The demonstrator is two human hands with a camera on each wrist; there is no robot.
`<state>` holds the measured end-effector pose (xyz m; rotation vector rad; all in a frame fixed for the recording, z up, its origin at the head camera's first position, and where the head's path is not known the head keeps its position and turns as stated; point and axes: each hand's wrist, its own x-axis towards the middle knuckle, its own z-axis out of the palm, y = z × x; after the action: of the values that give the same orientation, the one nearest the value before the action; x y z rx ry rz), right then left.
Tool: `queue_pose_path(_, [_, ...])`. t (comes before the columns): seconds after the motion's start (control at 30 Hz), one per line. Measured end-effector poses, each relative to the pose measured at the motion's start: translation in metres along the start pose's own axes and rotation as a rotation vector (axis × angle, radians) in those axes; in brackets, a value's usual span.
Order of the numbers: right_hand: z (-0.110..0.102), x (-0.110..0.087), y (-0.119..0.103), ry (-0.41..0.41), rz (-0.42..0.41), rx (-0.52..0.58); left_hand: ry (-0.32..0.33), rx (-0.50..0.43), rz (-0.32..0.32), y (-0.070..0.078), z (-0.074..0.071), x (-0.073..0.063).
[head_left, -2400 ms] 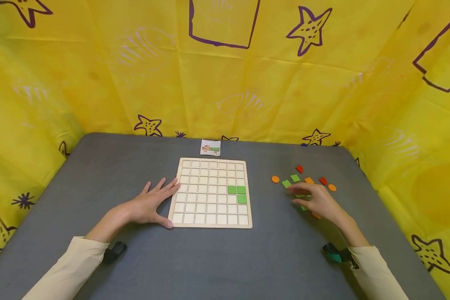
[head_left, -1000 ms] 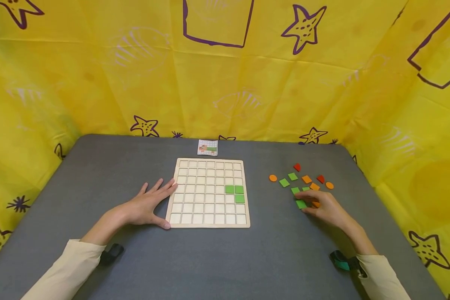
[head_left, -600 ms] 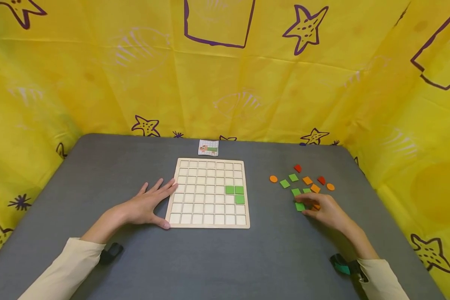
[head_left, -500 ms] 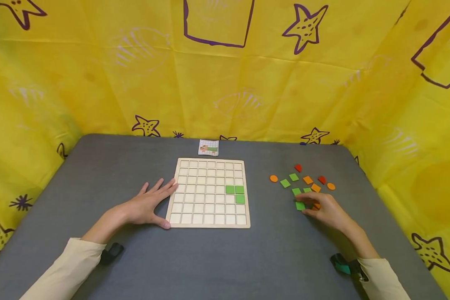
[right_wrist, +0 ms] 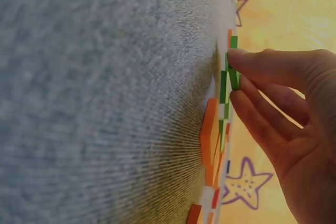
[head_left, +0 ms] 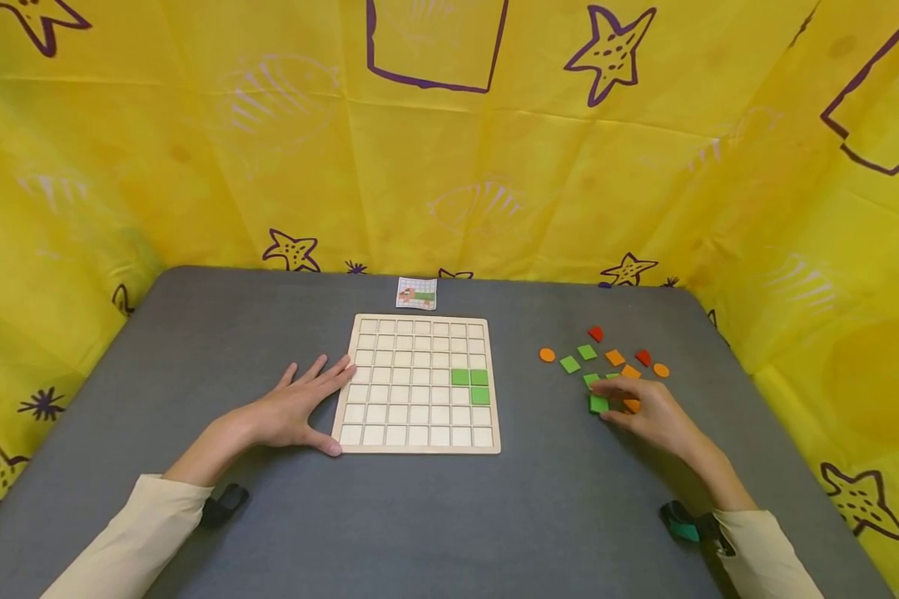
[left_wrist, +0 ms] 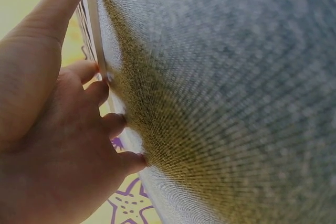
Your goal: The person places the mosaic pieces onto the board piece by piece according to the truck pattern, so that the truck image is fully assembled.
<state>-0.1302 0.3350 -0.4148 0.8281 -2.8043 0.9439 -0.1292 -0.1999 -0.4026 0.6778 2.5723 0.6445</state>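
Observation:
My left hand (head_left: 292, 412) lies with spread fingers along the left edge of a pale wooden grid board (head_left: 419, 450), fingertips and thumb at its frame. In the left wrist view the left hand (left_wrist: 58, 129) has its fingertips down by the board's side. Three green square tiles (head_left: 460, 377) sit in cells at the board's right side. To the right, my right hand (head_left: 648, 408) pinches a green square tile (head_left: 598, 404) between thumb and fingers. The right wrist view shows this green tile (right_wrist: 234, 64) tilted up at the fingertips, just above other tiles.
Around the right hand lie loose green tiles (head_left: 570, 364), orange squares (head_left: 615, 358), orange round tiles (head_left: 547, 355) and red pieces (head_left: 595, 334). A small picture card (head_left: 416, 294) lies behind the board. Yellow patterned cloth (head_left: 434, 166) surrounds the grey table (head_left: 419, 524).
My right hand has come down from over the loose tiles and taken hold of a green tile, now raised slightly. The left hand stays at the board's edge.

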Motion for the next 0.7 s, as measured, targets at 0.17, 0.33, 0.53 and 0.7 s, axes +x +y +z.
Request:
queue_pose_path(0.17, [-0.001,0.003,-0.004,0.004,0.007,-0.006,0.000,-0.002,0.002,0.000,0.000,0.000])
queue_pose_path(0.33, [0.000,0.007,-0.009,-0.011,0.001,-0.001,0.001,-0.002,0.005,-0.001,-0.001,0.000])
queue_pose_path(0.53, [0.004,0.015,-0.013,-0.021,0.001,-0.015,0.002,-0.002,0.011,-0.001,-0.001,0.000])
queue_pose_path(0.7, [0.007,0.023,-0.016,-0.023,-0.027,-0.023,0.001,0.001,0.005,-0.001,0.000,0.000])
